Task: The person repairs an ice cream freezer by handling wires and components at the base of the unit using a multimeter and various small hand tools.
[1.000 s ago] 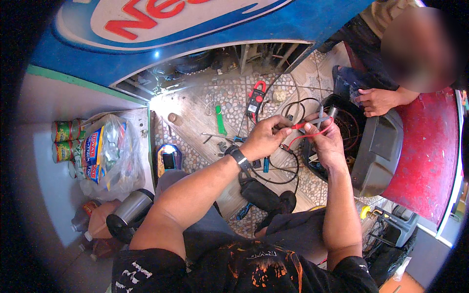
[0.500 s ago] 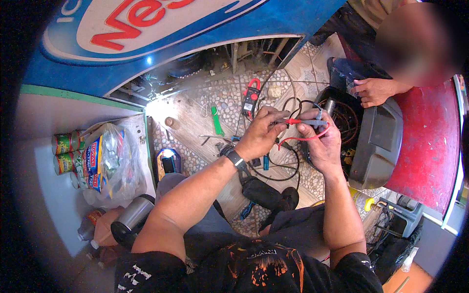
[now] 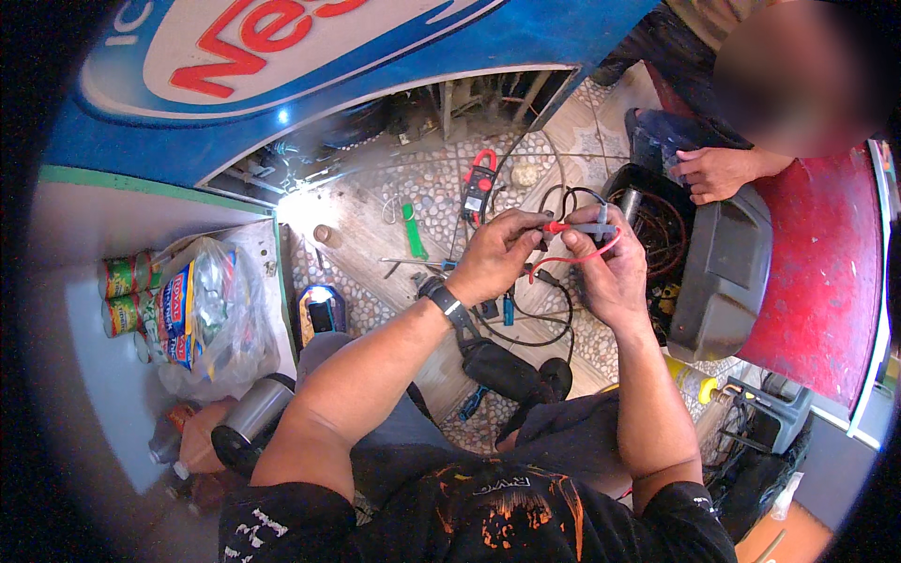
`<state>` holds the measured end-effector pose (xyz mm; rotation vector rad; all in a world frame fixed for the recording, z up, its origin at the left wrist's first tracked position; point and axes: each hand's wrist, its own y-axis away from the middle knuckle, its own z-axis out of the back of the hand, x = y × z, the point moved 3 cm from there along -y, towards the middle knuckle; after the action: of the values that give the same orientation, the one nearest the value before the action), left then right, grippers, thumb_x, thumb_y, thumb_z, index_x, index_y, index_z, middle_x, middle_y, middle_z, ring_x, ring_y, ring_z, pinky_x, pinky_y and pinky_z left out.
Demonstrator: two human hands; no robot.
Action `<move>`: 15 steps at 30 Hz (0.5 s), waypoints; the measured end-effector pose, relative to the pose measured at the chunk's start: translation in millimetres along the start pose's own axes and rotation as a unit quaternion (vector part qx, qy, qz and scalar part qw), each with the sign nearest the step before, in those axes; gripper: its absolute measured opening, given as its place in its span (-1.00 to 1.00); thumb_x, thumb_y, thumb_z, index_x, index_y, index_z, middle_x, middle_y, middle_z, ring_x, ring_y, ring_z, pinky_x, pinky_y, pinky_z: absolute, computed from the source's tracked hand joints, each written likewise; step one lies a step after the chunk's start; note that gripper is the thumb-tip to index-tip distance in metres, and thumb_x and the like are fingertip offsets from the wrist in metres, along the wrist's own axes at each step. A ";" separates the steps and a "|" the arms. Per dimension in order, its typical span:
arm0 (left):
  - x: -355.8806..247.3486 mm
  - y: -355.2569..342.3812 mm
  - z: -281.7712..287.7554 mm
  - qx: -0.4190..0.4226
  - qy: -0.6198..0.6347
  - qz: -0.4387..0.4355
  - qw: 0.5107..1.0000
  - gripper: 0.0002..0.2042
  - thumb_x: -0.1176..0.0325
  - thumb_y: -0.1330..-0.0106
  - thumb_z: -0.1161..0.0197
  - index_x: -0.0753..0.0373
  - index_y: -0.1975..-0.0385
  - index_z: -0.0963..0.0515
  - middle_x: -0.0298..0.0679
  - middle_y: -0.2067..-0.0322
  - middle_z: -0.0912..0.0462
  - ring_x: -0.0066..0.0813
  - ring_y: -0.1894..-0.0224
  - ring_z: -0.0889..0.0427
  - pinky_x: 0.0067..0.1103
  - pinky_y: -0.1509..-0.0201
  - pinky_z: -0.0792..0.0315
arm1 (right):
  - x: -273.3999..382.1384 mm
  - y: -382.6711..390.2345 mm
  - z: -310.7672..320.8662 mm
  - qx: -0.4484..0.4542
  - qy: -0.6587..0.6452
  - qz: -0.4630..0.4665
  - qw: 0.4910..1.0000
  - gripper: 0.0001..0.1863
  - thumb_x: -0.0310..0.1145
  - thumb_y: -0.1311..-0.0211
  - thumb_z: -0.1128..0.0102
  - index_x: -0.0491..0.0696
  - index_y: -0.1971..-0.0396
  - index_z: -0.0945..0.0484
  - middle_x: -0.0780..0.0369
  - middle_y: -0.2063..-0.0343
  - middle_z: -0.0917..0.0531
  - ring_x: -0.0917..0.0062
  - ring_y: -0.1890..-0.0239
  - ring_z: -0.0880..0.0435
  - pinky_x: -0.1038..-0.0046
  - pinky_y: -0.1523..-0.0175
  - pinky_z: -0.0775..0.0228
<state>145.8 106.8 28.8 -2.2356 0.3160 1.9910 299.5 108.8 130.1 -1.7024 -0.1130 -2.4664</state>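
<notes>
In front of my body, my right hand [image 3: 615, 281] grips a red-and-grey test probe [image 3: 560, 228] whose red lead loops below the fingers. My left hand [image 3: 499, 251], with a dark watch on the wrist, is closed in a pinch at the probe's red end. Whatever sits between those left fingertips is hidden. Beyond the left hand, a red-and-black clamp meter [image 3: 478, 194] lies on the pebbled floor. Under both hands a black cable [image 3: 569, 324] coils across the floor. A green-handled tool [image 3: 414, 231] and a screwdriver [image 3: 422, 264] lie left of the meter.
An open-bottomed blue freezer [image 3: 394, 98] stands ahead, a bright light at its left corner. At right are a black compressor housing [image 3: 718, 281], a red panel [image 3: 817, 272] and another person's hand [image 3: 718, 175]. Bagged groceries [image 3: 221, 310] and a steel tumbler [image 3: 258, 418] are at left.
Both hands, with the test probe, have shifted slightly left. The probe stays in my right hand, and my left fingers remain pinched at its red end.
</notes>
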 end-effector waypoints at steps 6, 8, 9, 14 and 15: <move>-0.4 -1.1 2.6 -0.003 -0.070 -0.049 0.996 -0.76 0.36 -0.43 -0.17 0.33 0.03 -0.61 -0.14 0.14 -0.63 -0.33 0.06 -0.65 -0.50 -0.02 -0.48 | -5.1 -0.3 4.4 -0.025 0.027 0.017 0.999 -0.82 -0.42 -0.26 -0.33 -0.17 0.22 -0.57 0.24 0.33 -0.61 0.61 0.30 -0.59 0.52 0.18 -0.46; -0.4 -1.6 2.7 -0.009 -0.084 -0.069 0.994 -0.78 0.37 -0.43 -0.18 0.33 0.05 -0.61 -0.16 0.16 -0.63 -0.34 0.08 -0.64 -0.51 0.00 -0.48 | -8.0 -0.4 5.1 -0.027 0.033 0.012 0.999 -0.82 -0.41 -0.26 -0.32 -0.16 0.22 -0.57 0.23 0.33 -0.62 0.59 0.30 -0.60 0.51 0.18 -0.46; -0.3 -1.7 2.5 -0.013 -0.090 -0.075 0.993 -0.79 0.39 -0.42 -0.18 0.32 0.07 -0.62 -0.18 0.18 -0.63 -0.36 0.10 -0.63 -0.52 0.01 -0.48 | -8.6 -0.6 5.1 -0.027 0.037 0.017 0.999 -0.83 -0.42 -0.25 -0.32 -0.15 0.23 -0.57 0.22 0.33 -0.62 0.58 0.30 -0.61 0.50 0.18 -0.47; -2.9 -1.0 3.4 -0.016 -0.099 -0.070 0.992 -0.81 0.39 -0.42 -0.18 0.33 0.10 -0.62 -0.20 0.20 -0.63 -0.37 0.12 -0.62 -0.52 0.02 -0.47 | -12.4 -1.5 4.9 -0.024 0.051 0.026 0.998 -0.83 -0.42 -0.24 -0.32 -0.14 0.24 -0.58 0.21 0.33 -0.63 0.53 0.31 -0.62 0.46 0.17 -0.48; -3.2 -1.1 3.5 -0.016 -0.102 -0.074 0.992 -0.81 0.39 -0.42 -0.18 0.33 0.10 -0.62 -0.20 0.20 -0.63 -0.37 0.11 -0.62 -0.51 0.02 -0.47 | -12.1 -1.7 4.8 -0.023 0.053 0.028 0.998 -0.83 -0.42 -0.24 -0.32 -0.14 0.24 -0.58 0.21 0.33 -0.63 0.52 0.31 -0.63 0.46 0.17 -0.48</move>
<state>142.3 108.9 31.5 -1.9850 0.0930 2.1325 307.9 112.1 120.6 -1.5661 0.0042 -2.5297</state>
